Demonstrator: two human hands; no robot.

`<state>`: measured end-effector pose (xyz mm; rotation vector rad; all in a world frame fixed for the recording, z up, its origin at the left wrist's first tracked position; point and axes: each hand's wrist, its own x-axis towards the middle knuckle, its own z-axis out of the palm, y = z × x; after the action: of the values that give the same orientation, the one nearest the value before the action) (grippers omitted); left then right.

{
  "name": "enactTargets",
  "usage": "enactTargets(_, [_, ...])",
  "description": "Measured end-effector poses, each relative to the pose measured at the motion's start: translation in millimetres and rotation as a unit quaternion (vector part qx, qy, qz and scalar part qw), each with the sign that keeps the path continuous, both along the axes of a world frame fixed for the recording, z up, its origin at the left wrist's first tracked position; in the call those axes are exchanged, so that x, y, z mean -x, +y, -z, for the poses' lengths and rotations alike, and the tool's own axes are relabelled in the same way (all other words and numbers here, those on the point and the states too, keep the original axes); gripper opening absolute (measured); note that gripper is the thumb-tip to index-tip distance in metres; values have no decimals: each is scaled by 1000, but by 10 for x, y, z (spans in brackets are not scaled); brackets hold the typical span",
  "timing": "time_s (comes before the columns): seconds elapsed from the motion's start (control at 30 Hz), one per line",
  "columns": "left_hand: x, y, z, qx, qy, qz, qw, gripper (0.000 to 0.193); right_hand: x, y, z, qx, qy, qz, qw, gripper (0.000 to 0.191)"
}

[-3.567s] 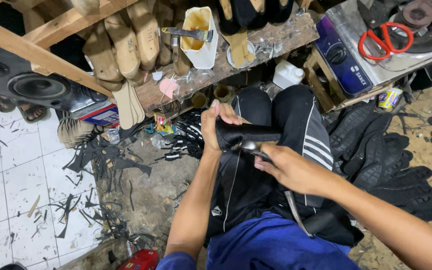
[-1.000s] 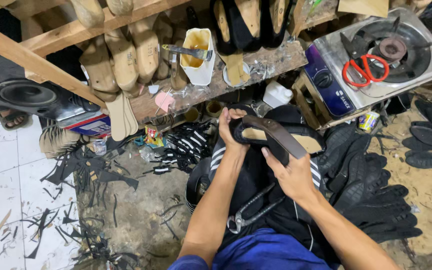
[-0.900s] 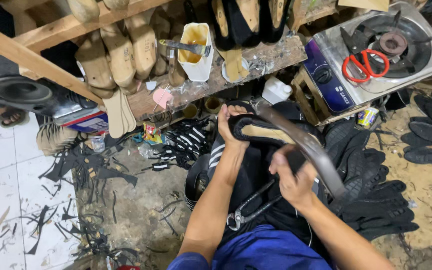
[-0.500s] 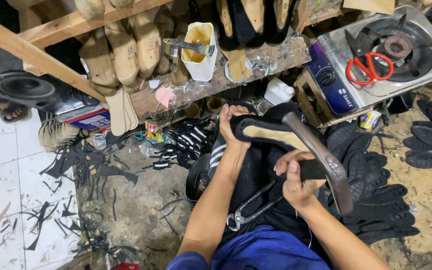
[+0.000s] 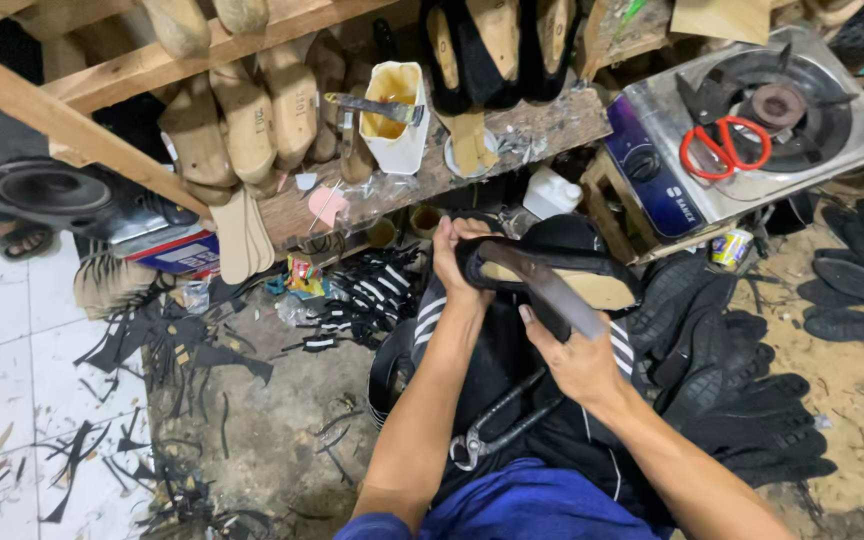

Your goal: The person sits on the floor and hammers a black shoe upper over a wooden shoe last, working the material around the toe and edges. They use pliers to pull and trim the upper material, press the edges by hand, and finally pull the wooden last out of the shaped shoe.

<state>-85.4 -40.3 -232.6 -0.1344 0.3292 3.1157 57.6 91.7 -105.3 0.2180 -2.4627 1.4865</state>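
Inventory, left to right.

1. Floor [image 5: 42, 330]: white tile giving way to bare ground, strewn with black offcuts [image 5: 167, 345].
2. Shelf [image 5: 422, 180]: wooden lasts [image 5: 252, 110] stacked above it; a white glue pot [image 5: 395, 115] standing on it.
3. My left hand [image 5: 455, 262]: grip wrapped around the heel end of the shoe [image 5: 552, 278], holding it sole-up over my knees.
4. Shoe: black upper already pulled over a last, tan insole bare; no outsole on it, so I judge the lasting well along and the soling left to do.
5. Pincers [image 5: 504, 425]: lying loose in my lap, untouched.
6. My right hand [image 5: 577, 362]: grip pressed shut on a dark strip [image 5: 552, 290] that lies across the sole.
7. Black soles [image 5: 742, 400]: piled by my right knee, waiting.
8. Stove [image 5: 742, 130]: red scissors [image 5: 724, 148] on top.
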Motion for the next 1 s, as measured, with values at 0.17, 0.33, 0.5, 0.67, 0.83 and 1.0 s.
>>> enactTargets(0.17, [-22,6,-28,13,54,-8,998,48,-86,11,329,289,103,-18,952,7])
enactTargets(0.33, [-34,9,-21,96,-38,-37,994,47,-73,119,379,-15,14,30,999,23])
enactTargets(0.5, [-10,14,3,28,-13,-16,999,48,62,529,132,-48,28,127,990,28])
enactTargets(0.67, [-342,499,-236,200,-28,-182,962,53,211,622,233,34,-49,146,988,42])
enactTargets(0.83, [-811,681,-624,528,-5,-136,838,108,-221,498,378,113,-111,196,968,39])
enactTargets(1.0, [-579,240,-1041,604,144,-25,783,102,-530,468,296,241,-30,128,961,24])
